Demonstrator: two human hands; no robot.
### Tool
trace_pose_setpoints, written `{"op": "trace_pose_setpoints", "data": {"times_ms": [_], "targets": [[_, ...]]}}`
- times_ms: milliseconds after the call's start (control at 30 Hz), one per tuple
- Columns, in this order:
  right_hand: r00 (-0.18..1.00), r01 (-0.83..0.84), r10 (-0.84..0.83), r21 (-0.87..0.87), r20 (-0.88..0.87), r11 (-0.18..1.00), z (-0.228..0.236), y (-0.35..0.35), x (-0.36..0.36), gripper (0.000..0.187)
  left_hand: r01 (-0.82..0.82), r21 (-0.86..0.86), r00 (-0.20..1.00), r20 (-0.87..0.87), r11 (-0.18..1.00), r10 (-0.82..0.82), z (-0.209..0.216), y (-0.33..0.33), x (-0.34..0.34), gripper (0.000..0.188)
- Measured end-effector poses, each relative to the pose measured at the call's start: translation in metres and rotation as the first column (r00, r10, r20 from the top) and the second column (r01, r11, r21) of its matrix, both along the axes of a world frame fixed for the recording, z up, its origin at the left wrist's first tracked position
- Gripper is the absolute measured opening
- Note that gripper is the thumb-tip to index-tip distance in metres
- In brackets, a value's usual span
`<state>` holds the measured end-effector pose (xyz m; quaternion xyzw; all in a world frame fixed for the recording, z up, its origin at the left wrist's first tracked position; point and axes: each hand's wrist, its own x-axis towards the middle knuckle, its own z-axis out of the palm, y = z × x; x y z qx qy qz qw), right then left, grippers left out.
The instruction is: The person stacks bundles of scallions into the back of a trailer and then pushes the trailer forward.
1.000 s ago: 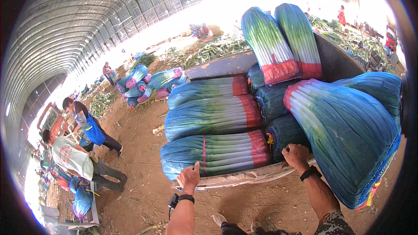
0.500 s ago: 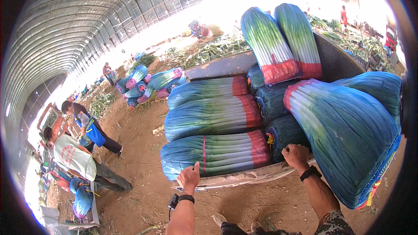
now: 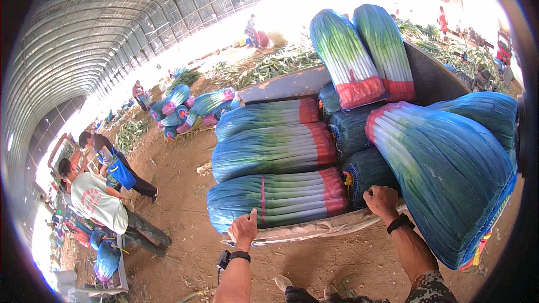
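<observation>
In a metal-sided cart bed lie long net bags of leeks, blue at the leafy end and red at the root end. My left hand [image 3: 244, 230] is closed at the leafy corner of the nearest bag of leeks [image 3: 292, 197]; what its curled fingers hold is hidden. My right hand [image 3: 383, 201] is closed against the dark green bag end [image 3: 368, 174], beside the cart's near rim [image 3: 320, 232]; its grip is hidden too. A large bag of leeks [image 3: 449, 174] slants over the cart's right side, just right of that hand.
Two more bags [image 3: 345, 56] lean up at the cart's far side. Further bags [image 3: 193, 106] lie on the dirt floor [image 3: 179, 179] at far left, near loose leeks [image 3: 275, 67]. Two people stand left, one in a pale shirt [image 3: 98, 202], beside another cart [image 3: 120, 269].
My hands and the bags keep their places. At left, the person in the pale shirt has shifted slightly right; in the background another person has straightened up.
</observation>
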<state>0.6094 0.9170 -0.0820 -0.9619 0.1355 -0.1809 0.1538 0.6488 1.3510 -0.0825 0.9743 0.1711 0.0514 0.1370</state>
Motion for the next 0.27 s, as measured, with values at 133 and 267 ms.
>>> {"op": "trace_pose_setpoints", "data": {"times_ms": [133,267], "targets": [[1.000,0.003,-0.003,0.007,-0.008,1.000,0.0005,0.0005,0.0001,0.026,-0.004,0.001,1.000,-0.001,1.000,0.004,0.0007,-0.0001,0.0000,0.064],[1.000,0.010,-0.010,-0.006,-0.024,1.000,0.0000,0.0002,0.0006,0.027,0.000,-0.001,1.000,0.008,1.000,0.000,-0.0001,0.0004,-0.0006,0.064]]}}
